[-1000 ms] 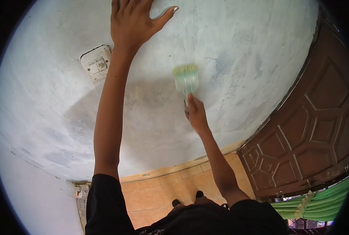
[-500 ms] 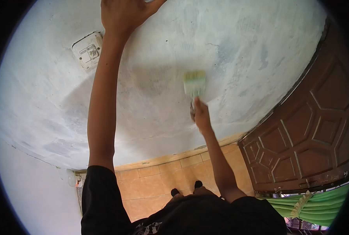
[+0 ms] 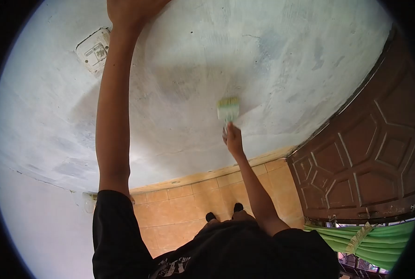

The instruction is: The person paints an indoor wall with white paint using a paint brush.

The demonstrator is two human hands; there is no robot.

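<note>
My right hand (image 3: 233, 139) is closed around the handle of a wide paintbrush (image 3: 228, 111). Its yellowish bristles point up and seem to meet the patchy whitish wall (image 3: 179, 111). At the top edge of the view, my left hand (image 3: 132, 13) rests against the wall above the switch plate. Its thumb stretches out to the right, while the other fingers are cut off by the frame. Just left of my left forearm sits a worn white switch plate (image 3: 94, 52), partly covered by the arm.
A brown panelled door (image 3: 356, 149) stands on the right, with a green curtain (image 3: 384, 244) below it. Orange floor tiles (image 3: 170, 218) run along the wall's foot, and my feet (image 3: 223, 213) stand there. A second pale wall (image 3: 40, 218) is at the left.
My right hand and the paintbrush have moved down the wall a little and slightly left. My left hand stays up on the wall, appearing higher and further left as the view shifts.
</note>
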